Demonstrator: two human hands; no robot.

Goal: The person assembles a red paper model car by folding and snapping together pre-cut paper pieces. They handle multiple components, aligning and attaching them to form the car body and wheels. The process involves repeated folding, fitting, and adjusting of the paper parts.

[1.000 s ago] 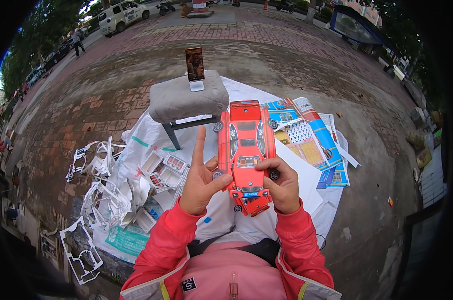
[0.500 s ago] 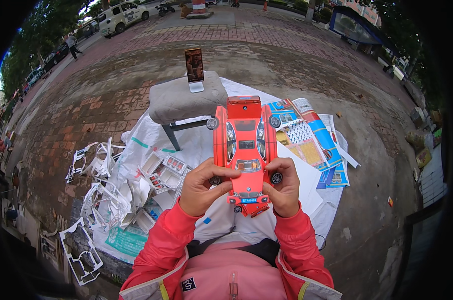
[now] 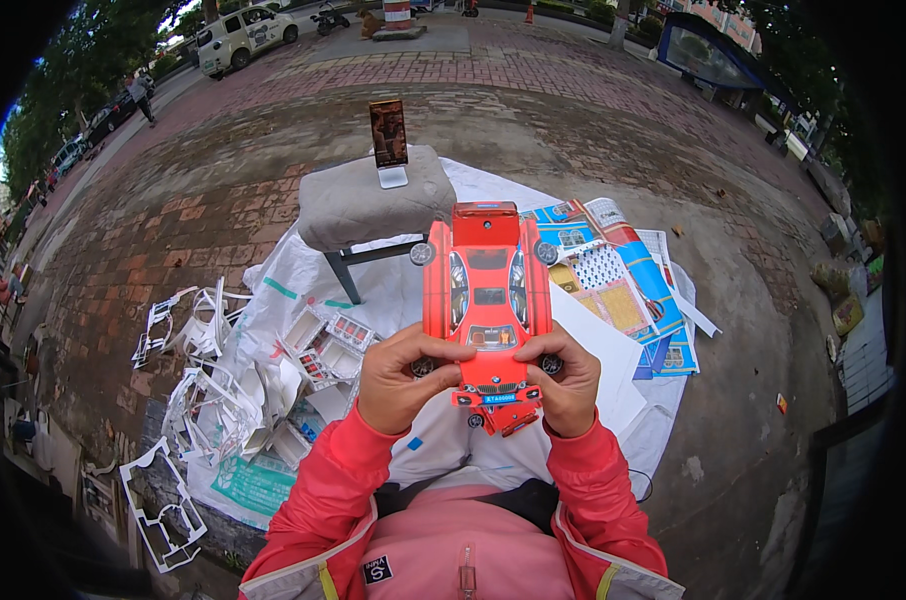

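Note:
A red paper model car point(image 3: 489, 270) is held up in front of me, its front end toward me. Its side panels are splayed outward, with dark wheels at the corners. My left hand point(image 3: 403, 375) pinches the front left side by the wheel, thumb and fingers on the panel and hood. My right hand point(image 3: 568, 372) grips the front right side the same way. Below the car's bumper, another small red piece with a wheel point(image 3: 503, 418) shows near my lap, partly hidden by the car.
A grey padded stool point(image 3: 373, 200) carries a phone on a stand point(image 3: 389, 140). Left of me lie white cut-out frames point(image 3: 213, 400) and a compartmented piece point(image 3: 328, 345). Printed colourful sheets point(image 3: 613, 275) and white card point(image 3: 618, 385) lie at right on a white sheet. A person point(image 3: 140, 97) walks far left.
The car has tilted slightly and shifted a little down and left in my hands. My right fingers sit slightly more over its front side. The far person has moved a little.

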